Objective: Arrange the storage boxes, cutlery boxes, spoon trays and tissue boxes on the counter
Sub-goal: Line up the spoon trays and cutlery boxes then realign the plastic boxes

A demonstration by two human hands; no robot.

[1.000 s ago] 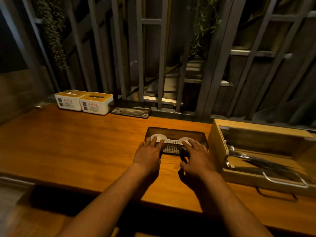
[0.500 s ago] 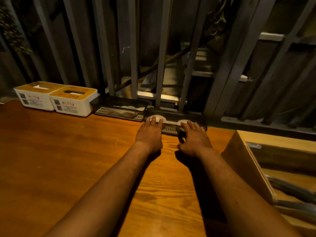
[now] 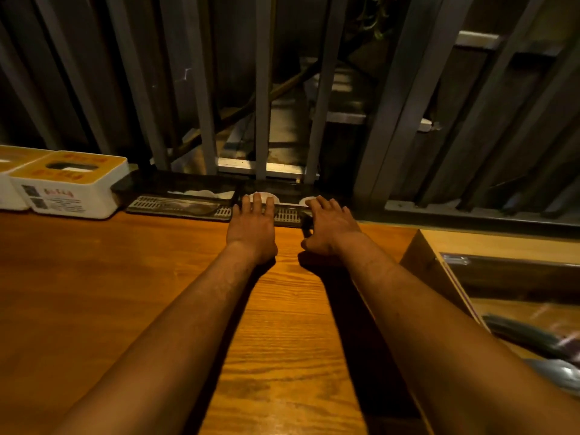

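Both my arms reach across the wooden counter (image 3: 125, 293) to its far edge. My left hand (image 3: 252, 226) and my right hand (image 3: 329, 226) rest with spread fingers on the near edge of a dark spoon tray (image 3: 287, 213) holding white spoons. That tray sits against the back rail, touching a second dark spoon tray (image 3: 182, 202) on its left. Left of the trays stand two white tissue boxes with orange tops, one (image 3: 67, 183) fully seen, the other (image 3: 12, 171) cut off by the frame edge. A wooden cutlery box (image 3: 439, 277) with metal utensils lies at the right.
Grey vertical metal bars (image 3: 262, 89) rise right behind the counter's back edge. The cutlery box takes up the right side of the counter. Bare wood stretches across the left and middle.
The spoon tray has slid from mid-counter to the back edge, beside the other tray, with both hands on it. The view has moved forward and right.
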